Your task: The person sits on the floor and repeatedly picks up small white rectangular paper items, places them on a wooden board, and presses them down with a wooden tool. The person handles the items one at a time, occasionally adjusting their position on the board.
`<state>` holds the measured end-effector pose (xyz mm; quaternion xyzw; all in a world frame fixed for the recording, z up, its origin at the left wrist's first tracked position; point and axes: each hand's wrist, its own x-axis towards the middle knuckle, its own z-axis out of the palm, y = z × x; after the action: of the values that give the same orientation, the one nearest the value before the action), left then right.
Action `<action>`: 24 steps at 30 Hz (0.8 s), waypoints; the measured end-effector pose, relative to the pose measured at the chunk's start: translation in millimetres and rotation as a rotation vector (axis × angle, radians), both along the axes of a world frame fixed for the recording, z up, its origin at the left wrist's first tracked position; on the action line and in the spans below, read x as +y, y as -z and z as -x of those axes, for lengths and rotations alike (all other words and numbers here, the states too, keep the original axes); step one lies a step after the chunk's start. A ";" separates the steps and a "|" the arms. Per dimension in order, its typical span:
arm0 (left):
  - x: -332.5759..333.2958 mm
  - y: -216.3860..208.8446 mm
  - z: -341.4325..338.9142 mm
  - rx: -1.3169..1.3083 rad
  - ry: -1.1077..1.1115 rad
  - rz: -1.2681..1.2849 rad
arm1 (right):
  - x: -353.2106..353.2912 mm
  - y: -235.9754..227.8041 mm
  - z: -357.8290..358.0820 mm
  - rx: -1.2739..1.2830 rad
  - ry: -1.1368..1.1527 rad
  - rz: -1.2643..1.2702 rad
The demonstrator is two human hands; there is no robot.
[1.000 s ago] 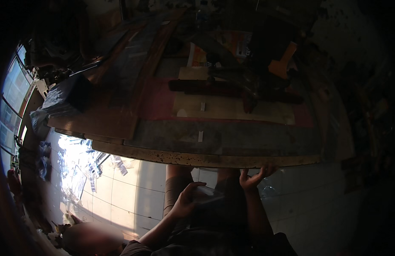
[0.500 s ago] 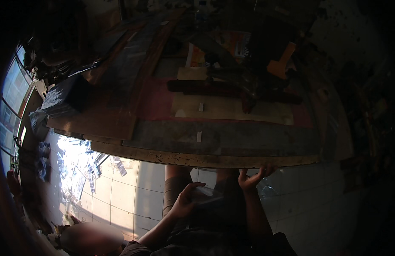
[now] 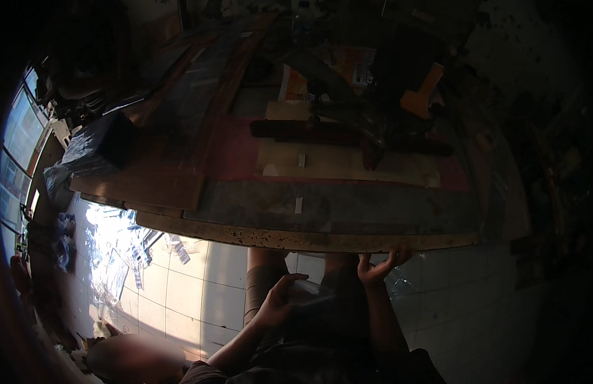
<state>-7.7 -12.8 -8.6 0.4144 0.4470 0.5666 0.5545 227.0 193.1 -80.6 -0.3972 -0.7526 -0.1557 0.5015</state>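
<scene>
Over my lap, my left hand is closed on a translucent plastic piece; its exact kind is hard to make out in the dim light. My right hand is raised to the front edge of the table, its fingers apart and their tips at the rim, partly in shadow. Two small pale strips lie on the tabletop: one strip near the front edge, the other strip on a tan sheet.
A dark tool with a long bar rests across the tan sheet. An orange piece stands behind it. A plastic-wrapped stack sits at the table's left. Scraps litter the sunlit floor. Another person is at lower left.
The person at lower left has shifted slightly left. My hands and the things on the table show no clear movement.
</scene>
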 end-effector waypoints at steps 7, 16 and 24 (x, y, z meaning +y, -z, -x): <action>-1.0 1.8 -0.8 0.017 -0.002 0.049 | -1.2 -1.3 -0.2 -0.010 -0.006 0.009; -0.6 2.8 -0.4 0.021 -0.017 0.054 | 1.1 -3.6 1.7 -0.004 -0.015 -0.021; -2.6 7.5 -0.7 0.008 -0.034 0.053 | 0.3 -3.4 3.8 0.035 -0.015 -0.017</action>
<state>-6.9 -15.4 -16.2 0.3942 0.4708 0.5623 0.5539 223.2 193.4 -77.2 -0.3900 -0.7453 -0.1514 0.5191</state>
